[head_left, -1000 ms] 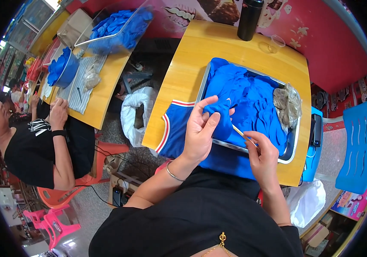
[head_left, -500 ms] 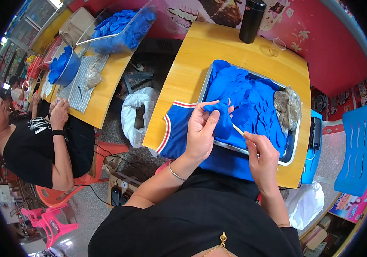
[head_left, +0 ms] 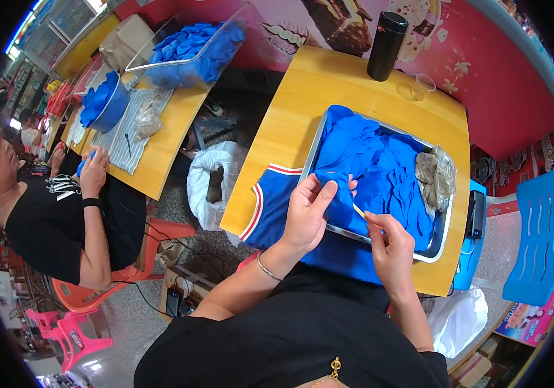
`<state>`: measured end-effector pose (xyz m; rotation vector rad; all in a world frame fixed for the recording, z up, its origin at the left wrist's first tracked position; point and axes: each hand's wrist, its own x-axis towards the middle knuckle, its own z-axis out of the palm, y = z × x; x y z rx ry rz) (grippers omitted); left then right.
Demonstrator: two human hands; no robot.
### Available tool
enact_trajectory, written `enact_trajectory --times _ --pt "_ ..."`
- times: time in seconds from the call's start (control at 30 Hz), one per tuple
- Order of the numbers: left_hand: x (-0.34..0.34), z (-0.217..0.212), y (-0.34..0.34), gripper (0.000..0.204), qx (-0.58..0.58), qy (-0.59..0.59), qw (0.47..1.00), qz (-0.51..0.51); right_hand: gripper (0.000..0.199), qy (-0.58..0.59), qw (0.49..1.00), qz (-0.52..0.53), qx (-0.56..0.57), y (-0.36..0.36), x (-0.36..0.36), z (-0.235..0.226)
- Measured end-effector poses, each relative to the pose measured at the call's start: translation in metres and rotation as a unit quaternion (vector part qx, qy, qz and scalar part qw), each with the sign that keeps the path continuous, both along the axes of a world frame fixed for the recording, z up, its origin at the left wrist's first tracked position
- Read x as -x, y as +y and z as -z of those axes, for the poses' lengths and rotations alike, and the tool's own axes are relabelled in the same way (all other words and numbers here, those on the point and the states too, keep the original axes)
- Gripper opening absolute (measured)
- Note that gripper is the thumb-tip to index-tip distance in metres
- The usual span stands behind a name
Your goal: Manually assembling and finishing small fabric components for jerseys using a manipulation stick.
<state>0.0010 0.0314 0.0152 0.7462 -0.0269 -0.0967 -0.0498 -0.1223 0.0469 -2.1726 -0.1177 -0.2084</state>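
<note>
Closed round a small blue fabric piece [head_left: 337, 205], my left hand [head_left: 309, 210] is above the near left side of a metal tray [head_left: 433, 257]. My right hand [head_left: 390, 242] pinches a thin pale stick [head_left: 359, 211], its tip pointing up and left toward the piece. Whether the tip touches the fabric I cannot tell. Many similar blue pieces [head_left: 380, 158] fill the tray in layered rows. On the tray's right side rests a clear plastic bag [head_left: 435, 174] with greyish-brown contents. Blue cloth with red and white trim [head_left: 267, 207] lies left of my left hand.
A black flask [head_left: 387, 45] and a clear cup [head_left: 423, 85] stand at the table's far edge. At the left, a person [head_left: 63, 207] works at another table with a blue bucket [head_left: 109, 107] and a clear bin [head_left: 193, 55] of blue pieces. A white sack [head_left: 209, 181] stands between tables.
The view has shifted slightly, so the tables sit lower in the picture. Both hands keep their holds on the fabric piece and stick. The person at left now shows something blue in hand.
</note>
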Motion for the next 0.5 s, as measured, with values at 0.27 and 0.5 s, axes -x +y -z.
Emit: enact_trajectory --times 0.27,0.5 --pt "-0.0006 0.0032 0.0016 0.016 0.021 0.049 0.997 0.052 0.015 -0.002 1.000 0.003 -0.003 -0.0037 0.0018 0.0033" --pt "0.0008 0.0027 -0.0019 0.018 0.014 0.075 0.996 0.055 0.015 0.014 1.000 0.003 -0.004 -0.0062 0.0038 0.0038"
